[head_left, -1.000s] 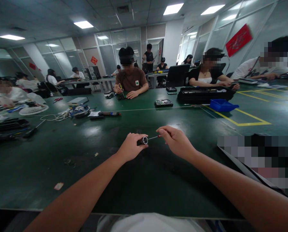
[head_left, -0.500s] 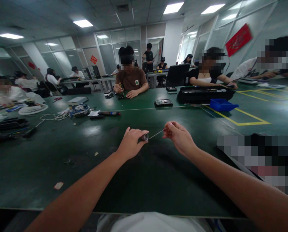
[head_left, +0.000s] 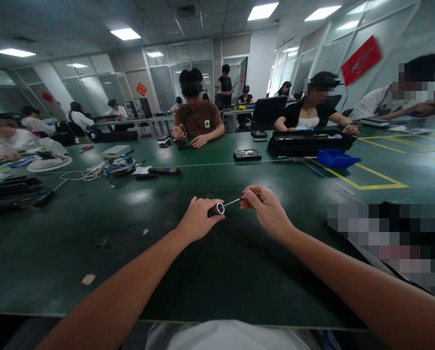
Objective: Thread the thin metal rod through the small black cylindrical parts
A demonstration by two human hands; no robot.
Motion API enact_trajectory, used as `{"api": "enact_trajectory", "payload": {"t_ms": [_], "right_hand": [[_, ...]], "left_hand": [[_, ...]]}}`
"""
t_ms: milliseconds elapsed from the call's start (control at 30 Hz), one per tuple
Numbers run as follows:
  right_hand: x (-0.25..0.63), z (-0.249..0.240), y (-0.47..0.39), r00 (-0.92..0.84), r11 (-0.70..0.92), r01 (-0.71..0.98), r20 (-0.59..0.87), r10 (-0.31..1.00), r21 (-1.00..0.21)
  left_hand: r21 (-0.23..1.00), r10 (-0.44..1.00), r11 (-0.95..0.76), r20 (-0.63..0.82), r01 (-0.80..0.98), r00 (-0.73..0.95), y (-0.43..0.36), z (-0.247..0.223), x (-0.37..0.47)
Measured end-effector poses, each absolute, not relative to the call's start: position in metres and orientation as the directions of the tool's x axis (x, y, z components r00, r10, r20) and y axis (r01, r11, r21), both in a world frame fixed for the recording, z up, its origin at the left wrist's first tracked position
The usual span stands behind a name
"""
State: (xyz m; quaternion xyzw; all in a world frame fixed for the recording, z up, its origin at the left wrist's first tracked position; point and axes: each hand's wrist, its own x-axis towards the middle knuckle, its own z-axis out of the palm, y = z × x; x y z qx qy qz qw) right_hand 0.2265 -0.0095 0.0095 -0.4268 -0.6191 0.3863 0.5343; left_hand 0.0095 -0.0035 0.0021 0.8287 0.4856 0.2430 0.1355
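Note:
Between the thumb and fingers of my left hand (head_left: pixel 199 217) is a short dark cylinder (head_left: pixel 220 208) with a silvery ring at its open end, which faces right and toward me. My right hand (head_left: pixel 264 206) is closed on the handle of a thin metal screwdriver (head_left: pixel 232 201); the fingers hide most of the handle. The thin shaft points left and down, and its tip is at the cylinder's open end. Whether the tip touches the inside cannot be made out. Both hands are above the green table (head_left: pixel 203 282).
Ahead lie a screwdriver-like tool (head_left: pixel 165 170), a metal drive (head_left: pixel 247 155), a long black unit (head_left: pixel 310 142) and a blue tray (head_left: pixel 336 159). Cables (head_left: pixel 118 167) and a white fan grille (head_left: pixel 49 164) are at left. People sit across and at right.
My right hand has moved slightly left, bringing the shaft's tip to the cylinder's opening. The cylinder's open end now faces me more. Across the table, a person's arms have shifted at the black unit.

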Motion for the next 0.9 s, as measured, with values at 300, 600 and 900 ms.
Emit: {"api": "enact_trajectory", "payload": {"t_ms": [300,600,900], "right_hand": [[0.231,0.023,-0.019,-0.086,0.346,0.414,0.342,0.936,-0.842],[0.230,0.029,-0.024,-0.194,0.429,0.569,0.392,0.899,-0.701],[0.230,0.026,-0.023,-0.240,0.493,0.555,0.438,0.866,-0.670]], "left_hand": [[0.475,0.863,-0.505,0.280,0.721,0.420,-0.003,0.002,0.009],[0.502,0.873,-0.487,0.259,0.715,0.413,-0.002,0.000,0.009],[0.509,0.871,-0.490,0.278,0.707,0.404,-0.002,0.000,0.007]]}}
